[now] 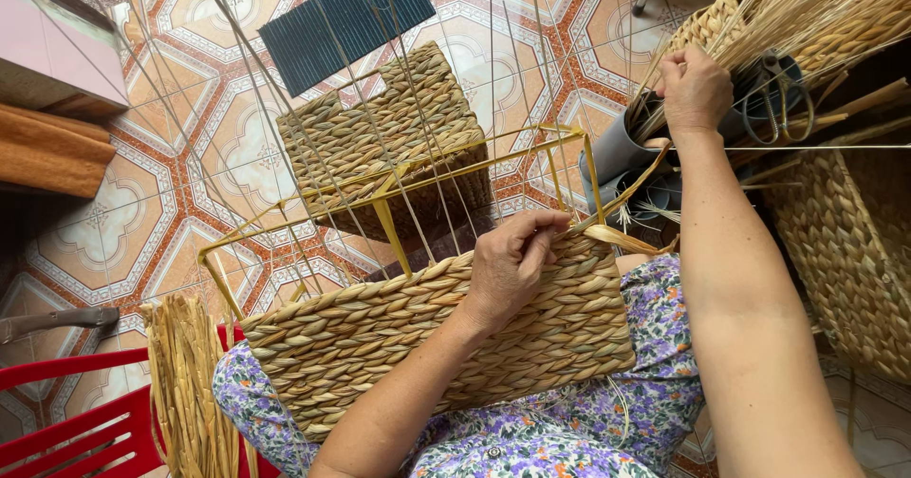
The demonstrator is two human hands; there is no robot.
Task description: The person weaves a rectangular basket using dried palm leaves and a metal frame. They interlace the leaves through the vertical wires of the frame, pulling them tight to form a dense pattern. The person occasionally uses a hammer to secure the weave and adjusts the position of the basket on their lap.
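Patterned floor tiles [104, 222] behind; centre frame, left hand [508, 264] pinches a straw strand [622, 239] on a half-woven basket [436, 331]; upper right, right hand [693, 89] grips dry straw bundle [816, 13]

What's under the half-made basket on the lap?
Under the half-woven basket you can see a lap in flowery purple cloth, and a red chair beside it. The left hand rests on the basket's top edge. The legs themselves are covered.
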